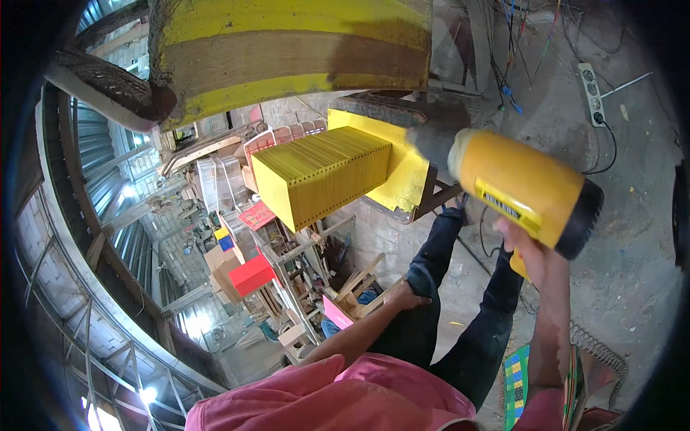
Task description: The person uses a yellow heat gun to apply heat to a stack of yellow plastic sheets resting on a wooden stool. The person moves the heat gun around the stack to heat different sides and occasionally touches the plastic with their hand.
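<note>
My right hand (530, 248) is closed round the handle of a yellow heat gun (516, 179) with a black rear end. Its dark nozzle, a little blurred, points left at a yellow panel (408, 188) beside a block of tightly stacked yellow sheets (327, 176). Small dark holes run along the edges of those sheets. Whether the nozzle touches the panel I cannot tell. Well away from the stack, my left hand (408, 296) lies on my left knee with its fingers over the dark trousers, holding nothing.
A large yellow-and-brown striped board (295, 57) hangs over the far side. On the floor at the right lies a white power strip (593, 97) with cables. Scrap wood, crates and a red box (251, 274) crowd the left. A patterned woven bag (516, 388) is near my right arm.
</note>
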`<state>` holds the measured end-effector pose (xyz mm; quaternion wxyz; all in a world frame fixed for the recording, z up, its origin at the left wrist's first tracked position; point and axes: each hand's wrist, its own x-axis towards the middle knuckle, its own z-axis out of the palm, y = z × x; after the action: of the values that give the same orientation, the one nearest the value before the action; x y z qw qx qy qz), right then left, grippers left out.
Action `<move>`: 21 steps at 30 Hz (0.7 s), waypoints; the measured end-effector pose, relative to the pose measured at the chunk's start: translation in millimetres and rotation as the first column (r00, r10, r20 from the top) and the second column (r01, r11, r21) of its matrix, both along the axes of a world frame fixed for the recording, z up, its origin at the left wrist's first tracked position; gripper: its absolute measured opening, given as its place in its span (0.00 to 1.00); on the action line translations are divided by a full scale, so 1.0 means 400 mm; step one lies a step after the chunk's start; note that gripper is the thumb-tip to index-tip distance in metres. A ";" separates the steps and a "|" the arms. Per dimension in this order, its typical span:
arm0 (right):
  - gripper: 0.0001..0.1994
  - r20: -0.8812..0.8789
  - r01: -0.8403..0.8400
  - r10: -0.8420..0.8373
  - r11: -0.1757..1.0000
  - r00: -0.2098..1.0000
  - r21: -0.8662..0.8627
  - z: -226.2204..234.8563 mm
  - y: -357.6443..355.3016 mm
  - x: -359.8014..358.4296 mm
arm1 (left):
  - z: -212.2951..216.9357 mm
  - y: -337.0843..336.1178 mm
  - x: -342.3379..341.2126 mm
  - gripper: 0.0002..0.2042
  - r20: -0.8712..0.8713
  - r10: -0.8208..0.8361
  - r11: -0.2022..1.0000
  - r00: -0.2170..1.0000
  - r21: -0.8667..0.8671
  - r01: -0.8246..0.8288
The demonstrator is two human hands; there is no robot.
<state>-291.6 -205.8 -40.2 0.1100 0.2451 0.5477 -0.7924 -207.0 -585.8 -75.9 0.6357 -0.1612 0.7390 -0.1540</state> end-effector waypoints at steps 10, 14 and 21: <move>0.09 -0.159 -0.142 0.115 0.975 0.981 -0.172 -0.037 0.068 0.188 | 0.012 -0.004 0.015 0.52 -0.112 0.215 0.976 0.970 0.063 -0.208; 0.09 0.132 0.188 -0.200 0.977 0.971 0.096 -0.042 0.033 0.219 | -0.040 -0.068 0.069 0.42 -0.224 0.497 0.865 0.838 0.197 -0.460; 0.17 -0.059 -0.063 0.065 0.997 0.996 0.034 -0.032 0.015 0.404 | -0.032 -0.007 0.085 0.26 -0.213 0.737 0.670 0.641 0.357 -0.651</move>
<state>-130.1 -199.7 -53.2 0.1149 0.2054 0.5709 -0.7865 -172.9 -588.4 -88.8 0.5227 -0.3780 0.7295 0.2274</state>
